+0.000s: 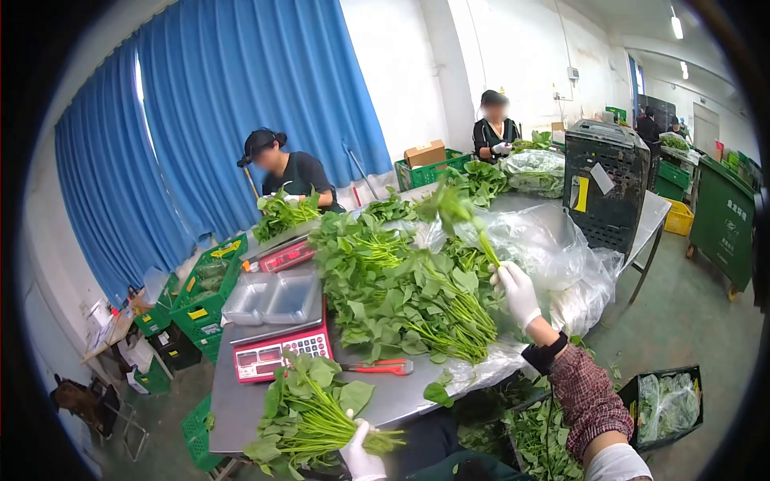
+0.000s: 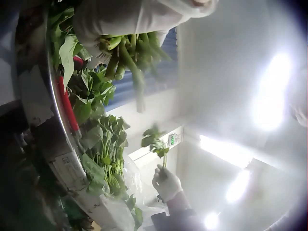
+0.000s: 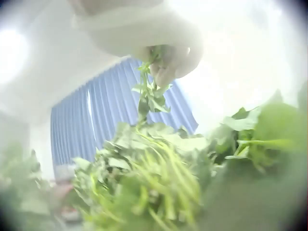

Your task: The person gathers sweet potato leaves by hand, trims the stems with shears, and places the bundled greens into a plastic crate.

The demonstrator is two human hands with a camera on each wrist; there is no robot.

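My gloved left hand (image 1: 362, 455) grips a thick bunch of leafy greens (image 1: 309, 421) by the stems at the table's near edge. The cut stem ends (image 2: 127, 55) stick out past the glove in the left wrist view. Higher up on the right, my gloved right hand (image 1: 516, 295) pinches a small sprig of greens (image 1: 457, 210) by its stems, leaves pointing up and left. Below and beside that hand lies a large heap of greens (image 1: 393, 280), stems toward me. In the right wrist view the sprig (image 3: 153, 98) hangs over the heap, partly hidden by the fingers.
A red-and-white scale (image 1: 281, 353) bearing clear plastic trays (image 1: 273, 298) stands left of the heap, with red-handled scissors (image 1: 381, 367) close by. Plastic film (image 1: 545, 248) and a black crate (image 1: 605, 176) are on the right. Two people work across the table (image 1: 393, 405).
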